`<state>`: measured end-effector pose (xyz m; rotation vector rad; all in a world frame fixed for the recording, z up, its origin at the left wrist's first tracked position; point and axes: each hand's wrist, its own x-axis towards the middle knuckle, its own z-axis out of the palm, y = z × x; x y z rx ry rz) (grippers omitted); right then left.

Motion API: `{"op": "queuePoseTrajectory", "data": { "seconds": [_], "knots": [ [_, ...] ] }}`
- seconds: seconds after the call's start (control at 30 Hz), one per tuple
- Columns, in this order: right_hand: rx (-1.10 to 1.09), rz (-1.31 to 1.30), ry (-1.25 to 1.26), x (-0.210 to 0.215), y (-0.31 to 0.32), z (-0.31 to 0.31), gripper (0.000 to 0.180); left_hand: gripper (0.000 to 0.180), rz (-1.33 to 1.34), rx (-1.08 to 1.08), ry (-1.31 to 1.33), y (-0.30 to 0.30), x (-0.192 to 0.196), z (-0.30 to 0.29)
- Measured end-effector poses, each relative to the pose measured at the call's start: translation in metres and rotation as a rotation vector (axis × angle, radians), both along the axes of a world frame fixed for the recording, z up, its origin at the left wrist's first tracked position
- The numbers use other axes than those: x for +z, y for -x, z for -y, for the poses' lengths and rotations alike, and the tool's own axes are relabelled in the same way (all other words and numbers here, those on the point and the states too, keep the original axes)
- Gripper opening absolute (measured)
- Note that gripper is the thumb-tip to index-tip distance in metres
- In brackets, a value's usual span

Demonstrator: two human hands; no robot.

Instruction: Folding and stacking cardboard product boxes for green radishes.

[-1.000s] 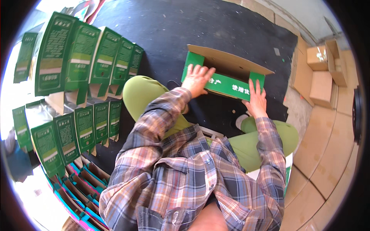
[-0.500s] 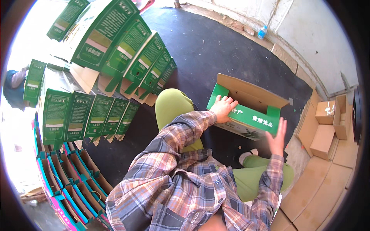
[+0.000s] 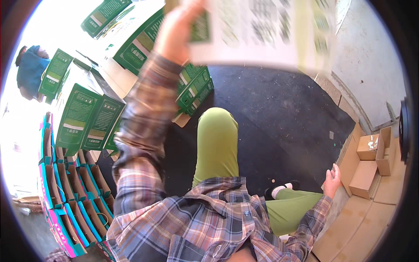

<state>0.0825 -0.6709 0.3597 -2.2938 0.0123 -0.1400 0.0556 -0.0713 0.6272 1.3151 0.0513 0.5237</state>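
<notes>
My left hand (image 3: 176,30) is raised high near the top of the view and grips a green and white cardboard box (image 3: 262,30), which is blurred and close to the camera. Its plaid sleeve runs up from the lower middle. Low at the right, my right hand (image 3: 332,179) hangs open over the edge of the dark mat (image 3: 283,118), holding nothing. My knee in light green trousers (image 3: 216,139) points up the middle of the view.
Rows of assembled green boxes (image 3: 87,113) stand at the left and upper left. Pink and blue flat boxes (image 3: 61,205) are stacked at the lower left. Small brown cartons (image 3: 371,161) sit on the tiled floor at the right. Another person in blue (image 3: 30,70) is at the far left.
The box sat on the mat under both hands. Now my left hand has lifted it up toward the camera, and my right hand has let go and dropped to the right.
</notes>
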Motion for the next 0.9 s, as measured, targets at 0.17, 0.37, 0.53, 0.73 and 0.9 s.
{"op": "queuePoseTrajectory", "data": {
  "seconds": [0.17,0.37,0.53,0.73,0.9],
  "knots": [
    [0.079,0.000,0.057,-0.008,-0.008,-0.008,0.036,0.040,0.205,0.070,0.104,0.041,0.105,-0.200],
    [-0.011,-0.150,0.108,0.002,-0.004,-0.018,0.037,0.028,0.028,0.270,-0.032,0.098,0.138,-0.318],
    [0.006,-0.155,0.133,0.003,-0.001,-0.020,0.038,0.035,-0.055,0.573,0.315,0.096,0.082,-0.371],
    [0.021,-0.148,0.131,-0.004,-0.007,-0.015,0.038,0.046,0.055,0.637,0.555,0.093,0.075,-0.397],
    [0.047,-0.165,0.076,-0.008,-0.017,-0.031,0.039,0.056,0.159,0.722,0.622,0.128,0.103,-0.392]
  ]
}}
